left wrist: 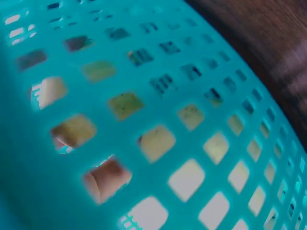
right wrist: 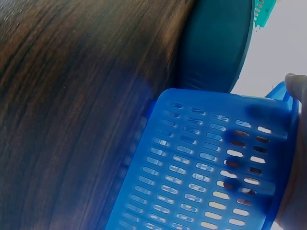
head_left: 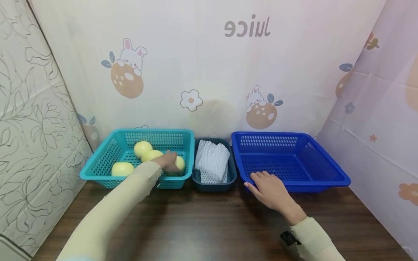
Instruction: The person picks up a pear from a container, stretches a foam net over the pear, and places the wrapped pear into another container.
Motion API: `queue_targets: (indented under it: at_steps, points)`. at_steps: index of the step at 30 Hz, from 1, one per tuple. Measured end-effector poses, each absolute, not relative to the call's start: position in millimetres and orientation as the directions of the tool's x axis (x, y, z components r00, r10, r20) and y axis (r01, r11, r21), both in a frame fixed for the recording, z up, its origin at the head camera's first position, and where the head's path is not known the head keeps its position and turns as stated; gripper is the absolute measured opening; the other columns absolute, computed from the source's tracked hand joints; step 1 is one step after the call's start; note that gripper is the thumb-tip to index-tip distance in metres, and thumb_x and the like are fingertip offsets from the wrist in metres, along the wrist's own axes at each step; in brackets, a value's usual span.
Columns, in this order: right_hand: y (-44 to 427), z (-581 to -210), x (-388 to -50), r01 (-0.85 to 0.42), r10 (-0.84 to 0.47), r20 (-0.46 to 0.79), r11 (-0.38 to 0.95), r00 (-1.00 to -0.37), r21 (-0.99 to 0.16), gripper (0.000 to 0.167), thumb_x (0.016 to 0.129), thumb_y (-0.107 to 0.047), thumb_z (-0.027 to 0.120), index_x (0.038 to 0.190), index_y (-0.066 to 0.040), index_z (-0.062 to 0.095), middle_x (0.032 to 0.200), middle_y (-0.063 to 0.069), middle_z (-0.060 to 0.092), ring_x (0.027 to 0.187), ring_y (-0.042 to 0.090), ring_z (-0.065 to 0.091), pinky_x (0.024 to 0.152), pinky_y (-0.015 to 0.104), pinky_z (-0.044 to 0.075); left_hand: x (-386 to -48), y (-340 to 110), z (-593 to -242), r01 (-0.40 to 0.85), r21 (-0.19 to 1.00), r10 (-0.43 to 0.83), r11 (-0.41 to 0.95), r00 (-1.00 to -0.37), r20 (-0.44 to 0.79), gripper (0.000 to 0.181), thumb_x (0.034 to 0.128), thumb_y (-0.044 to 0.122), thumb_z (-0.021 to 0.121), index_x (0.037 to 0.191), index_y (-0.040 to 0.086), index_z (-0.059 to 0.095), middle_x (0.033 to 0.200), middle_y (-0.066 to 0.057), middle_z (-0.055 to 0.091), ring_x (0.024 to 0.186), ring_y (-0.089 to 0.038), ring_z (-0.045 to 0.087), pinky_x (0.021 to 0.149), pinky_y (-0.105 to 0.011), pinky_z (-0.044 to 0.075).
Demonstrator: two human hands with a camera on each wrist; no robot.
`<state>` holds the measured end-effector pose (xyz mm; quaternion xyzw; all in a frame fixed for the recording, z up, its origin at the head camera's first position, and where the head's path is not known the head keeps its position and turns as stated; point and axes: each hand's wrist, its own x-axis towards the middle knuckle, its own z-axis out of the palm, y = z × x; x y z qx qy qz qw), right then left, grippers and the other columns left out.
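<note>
In the head view my left hand (head_left: 169, 162) reaches into the teal basket (head_left: 98, 175) and grips a pale yellow round fruit (head_left: 180, 164) near its right end. Parts of that hand's fingers (left wrist: 108, 179) show through the basket's holes in the left wrist view; most of the hand is hidden there. Three more pale fruits (head_left: 122, 169) lie farther left in the basket. My right hand (head_left: 269, 189) holds the front-left rim of the blue basket (head_left: 313, 183), its fingers bent over the edge. The right wrist view shows skin through the slots of the blue wall (right wrist: 192, 158).
Between the two baskets stands a small dark teal bin (head_left: 213, 187) with several white foam net sleeves (head_left: 213, 161). All three containers are on a dark wooden table (head_left: 202, 224), close to a printed cloth backdrop (head_left: 209, 72).
</note>
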<state>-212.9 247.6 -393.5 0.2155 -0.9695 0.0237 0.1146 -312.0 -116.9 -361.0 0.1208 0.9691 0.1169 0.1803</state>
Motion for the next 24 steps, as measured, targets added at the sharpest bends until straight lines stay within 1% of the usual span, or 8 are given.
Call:
queue_targets:
  at_steps: [2, 6, 11, 15, 19, 21, 22, 24]
  points:
    - [247.3, -393.8, -212.6, -0.422, -0.410, 0.232, 0.907, -0.882, -0.002, 0.047, 0.096, -0.045, 0.050, 0.116, -0.004, 0.062, 0.112, 0.016, 0.063, 0.101, 0.034, 0.058, 0.086, 0.055, 0.045, -312.0, -120.2, -358.1, 0.230, 0.275, 0.305, 0.934, -0.913, -0.271, 0.074, 0.0810, 0.033, 0.069, 0.137, -0.003, 0.036, 0.123, -0.026, 0.039, 0.098, -0.031, 0.050, 0.081, -0.046, 0.046]
    - [247.5, -394.7, -212.4, -0.422, -0.410, 0.235, 0.907, -0.881, 0.002, 0.046, 0.096, -0.043, 0.052, 0.116, -0.003, 0.062, 0.113, 0.017, 0.063, 0.102, 0.035, 0.058, 0.086, 0.055, 0.045, -311.6, -128.8, -350.8, 0.281, 0.315, 0.353, 0.906, -0.913, -0.202, 0.073, 0.0793, 0.032, 0.070, 0.134, -0.004, 0.039, 0.125, -0.027, 0.037, 0.097, -0.031, 0.051, 0.080, -0.047, 0.047]
    - [247.7, -394.1, -212.5, -0.432, -0.421, 0.252, 0.902, -0.872, 0.011, 0.044, 0.096, -0.042, 0.053, 0.112, -0.003, 0.062, 0.109, 0.016, 0.064, 0.097, 0.033, 0.059, 0.082, 0.053, 0.047, -307.3, -137.2, -340.1, 0.329, 0.360, 0.401, 0.873, -0.905, -0.145, 0.080, 0.0798, 0.030, 0.072, 0.139, -0.007, 0.033, 0.132, -0.029, 0.038, 0.107, -0.036, 0.050, 0.085, -0.049, 0.045]
    - [247.4, -393.3, -212.2, -0.439, -0.426, 0.258, 0.899, -0.867, 0.010, 0.044, 0.096, -0.044, 0.051, 0.110, -0.004, 0.063, 0.106, 0.015, 0.064, 0.094, 0.032, 0.059, 0.081, 0.052, 0.048, -299.1, -140.5, -330.8, 0.365, 0.405, 0.437, 0.838, -0.894, -0.097, 0.085, 0.0804, 0.027, 0.073, 0.142, -0.007, 0.027, 0.136, -0.029, 0.041, 0.114, -0.038, 0.049, 0.088, -0.049, 0.044]
    - [248.0, -394.5, -212.8, -0.439, -0.428, 0.265, 0.898, -0.864, 0.018, 0.045, 0.096, -0.045, 0.050, 0.109, -0.004, 0.063, 0.106, 0.015, 0.065, 0.093, 0.032, 0.059, 0.080, 0.052, 0.048, -286.9, -141.1, -322.0, 0.379, 0.479, 0.458, 0.792, -0.887, -0.055, 0.078, 0.0778, 0.024, 0.077, 0.137, -0.003, 0.034, 0.122, -0.022, 0.052, 0.097, -0.031, 0.057, 0.077, -0.044, 0.049]
    - [248.5, -395.4, -213.2, -0.441, -0.430, 0.273, 0.897, -0.861, 0.023, 0.045, 0.096, -0.045, 0.050, 0.109, -0.004, 0.063, 0.105, 0.015, 0.065, 0.093, 0.032, 0.059, 0.080, 0.051, 0.049, -280.8, -139.4, -318.8, 0.393, 0.500, 0.469, 0.772, -0.883, -0.029, 0.073, 0.0759, 0.024, 0.078, 0.133, -0.001, 0.040, 0.116, -0.017, 0.056, 0.090, -0.026, 0.057, 0.073, -0.040, 0.049]
    - [248.7, -395.8, -213.4, -0.442, -0.432, 0.277, 0.896, -0.858, 0.026, 0.045, 0.096, -0.045, 0.050, 0.108, -0.004, 0.063, 0.104, 0.015, 0.065, 0.092, 0.031, 0.059, 0.079, 0.051, 0.049, -278.1, -138.0, -317.6, 0.408, 0.507, 0.479, 0.759, -0.878, -0.011, 0.071, 0.0749, 0.024, 0.078, 0.131, 0.000, 0.043, 0.112, -0.015, 0.057, 0.088, -0.025, 0.057, 0.071, -0.040, 0.049]
    - [249.0, -396.2, -213.7, -0.445, -0.434, 0.285, 0.895, -0.855, 0.029, 0.044, 0.096, -0.045, 0.050, 0.107, -0.005, 0.063, 0.103, 0.014, 0.065, 0.091, 0.031, 0.059, 0.078, 0.050, 0.049, -272.7, -134.7, -315.1, 0.438, 0.507, 0.495, 0.742, -0.869, 0.026, 0.070, 0.0730, 0.025, 0.080, 0.130, 0.001, 0.048, 0.114, -0.014, 0.058, 0.091, -0.025, 0.056, 0.072, -0.039, 0.049]
